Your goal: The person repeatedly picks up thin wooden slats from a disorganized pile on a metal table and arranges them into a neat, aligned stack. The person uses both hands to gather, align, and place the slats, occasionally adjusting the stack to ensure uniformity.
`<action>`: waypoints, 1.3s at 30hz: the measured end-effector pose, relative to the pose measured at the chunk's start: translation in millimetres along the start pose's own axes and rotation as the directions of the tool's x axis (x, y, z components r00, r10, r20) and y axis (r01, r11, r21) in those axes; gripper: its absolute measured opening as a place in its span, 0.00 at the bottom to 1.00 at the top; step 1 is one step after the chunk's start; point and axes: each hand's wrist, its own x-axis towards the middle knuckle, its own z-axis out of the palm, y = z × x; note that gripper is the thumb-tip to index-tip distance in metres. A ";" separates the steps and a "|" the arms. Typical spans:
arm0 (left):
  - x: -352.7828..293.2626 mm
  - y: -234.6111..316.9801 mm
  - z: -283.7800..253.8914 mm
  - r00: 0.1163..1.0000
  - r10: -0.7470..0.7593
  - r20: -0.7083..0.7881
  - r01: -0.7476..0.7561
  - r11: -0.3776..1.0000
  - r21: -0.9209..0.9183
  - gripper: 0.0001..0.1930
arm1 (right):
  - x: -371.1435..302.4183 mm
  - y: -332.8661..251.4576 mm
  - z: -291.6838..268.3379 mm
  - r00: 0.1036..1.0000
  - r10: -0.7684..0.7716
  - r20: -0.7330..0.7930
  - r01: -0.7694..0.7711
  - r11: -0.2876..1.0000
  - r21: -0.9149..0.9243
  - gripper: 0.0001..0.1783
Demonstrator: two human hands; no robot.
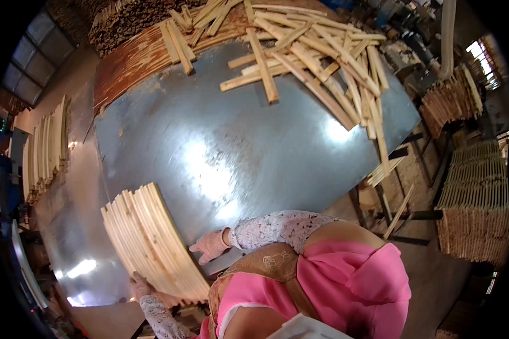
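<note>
Maybe our row of sticks (pixel 152 240), close to us on the surface (pixel 152 135), could slip apart if pushed crooked, since our right hand (pixel 211 246) is half open, gripping nothing, and we can't tell our left hand's (pixel 141 285) grip.

Grey metal tbl (pixel 152 152) is carrying wood: a neat row of pale strips (pixel 150 243) is lying nr L side, a jumbled pile of loose pcs (pixel 314 90) is covering far R pt, w/ one pc. jutting past R edge.
</note>
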 end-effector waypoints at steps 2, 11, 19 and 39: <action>-1.2 -8.8 17.8 0.831 0.219 -0.512 -0.073 0.954 0.289 0.42 | -48.3 10.5 -50.9 0.999 0.034 0.014 -0.033 0.997 -0.069 0.42; -169.7 348.7 304.1 0.673 0.689 -0.269 -0.729 0.558 -0.396 0.43 | -330.7 236.0 -387.0 0.518 0.084 -0.851 -0.303 0.949 -0.091 0.36; -293.4 686.2 427.0 0.741 0.671 -0.004 -0.654 0.721 -0.230 0.54 | -538.1 466.4 -686.8 0.201 0.407 -0.891 -0.891 0.454 0.007 0.26; -270.4 747.9 524.9 0.663 0.728 -0.175 -0.702 0.686 0.193 0.45 | -515.3 702.7 -945.4 0.452 0.395 -0.799 -0.750 0.654 -0.101 0.50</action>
